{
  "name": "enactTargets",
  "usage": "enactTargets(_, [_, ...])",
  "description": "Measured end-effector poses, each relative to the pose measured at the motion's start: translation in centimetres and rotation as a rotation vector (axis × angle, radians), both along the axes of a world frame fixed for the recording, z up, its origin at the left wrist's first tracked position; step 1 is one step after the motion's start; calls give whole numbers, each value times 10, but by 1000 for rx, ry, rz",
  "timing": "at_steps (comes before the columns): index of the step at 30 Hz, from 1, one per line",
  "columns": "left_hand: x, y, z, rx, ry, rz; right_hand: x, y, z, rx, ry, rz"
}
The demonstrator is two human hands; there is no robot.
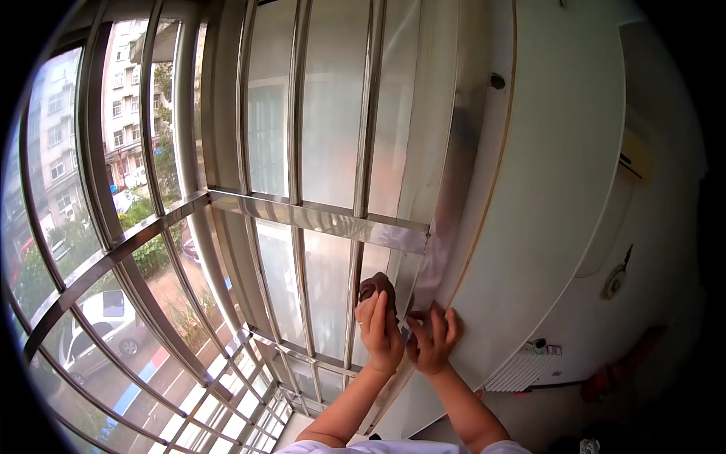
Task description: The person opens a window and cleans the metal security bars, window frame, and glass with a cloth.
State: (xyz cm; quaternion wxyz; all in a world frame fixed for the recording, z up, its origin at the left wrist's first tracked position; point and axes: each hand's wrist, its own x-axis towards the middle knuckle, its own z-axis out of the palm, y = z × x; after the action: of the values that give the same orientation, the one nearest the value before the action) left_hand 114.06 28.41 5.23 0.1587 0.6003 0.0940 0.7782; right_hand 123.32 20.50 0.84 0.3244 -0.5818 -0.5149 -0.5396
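Note:
A dark brown cloth (380, 287) is bunched up in my left hand (380, 333), with the fingers pressed round it beside a vertical metal bar (355, 265) of the window grille. To its right, my right hand (434, 339) touches the window frame edge near the wall, its fingers bent and spread, with no object visible in it. A wide horizontal metal band (325, 218) crosses the grille above both hands. Behind the bars is a pale glass pane (333, 136).
Further grille bars (106, 257) curve along the left, with a parked white car (106, 325) and buildings outside. A pale wall panel (544, 174) stands on the right. Lower right are a white radiator (520, 371) and a red object (616, 371).

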Motion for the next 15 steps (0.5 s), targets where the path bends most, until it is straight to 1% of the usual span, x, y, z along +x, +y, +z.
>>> enactTargets(3, [-23,-4,60,177,-59,69,-1,-3,4,-9,2,-38])
enactTargets(5, [-31,-4,118,142,-22,-80,-2,-5,4,-12,5,-20])
enactTargets(7, [-38,8,167,135,127,-264,-3,-7,4,-32,21,7])
enactTargets(9, [-19,42,191,174,246,-359,-2,-11,5,-55,14,43])
enactTargets(12, [-3,58,211,107,500,-126,1,-12,1,-82,1,81])
enactTargets(13, [0,58,215,112,502,-123,2,-13,1,-94,-6,80])
enactTargets(15, [7,59,219,24,804,72,1,-16,1,-97,1,63])
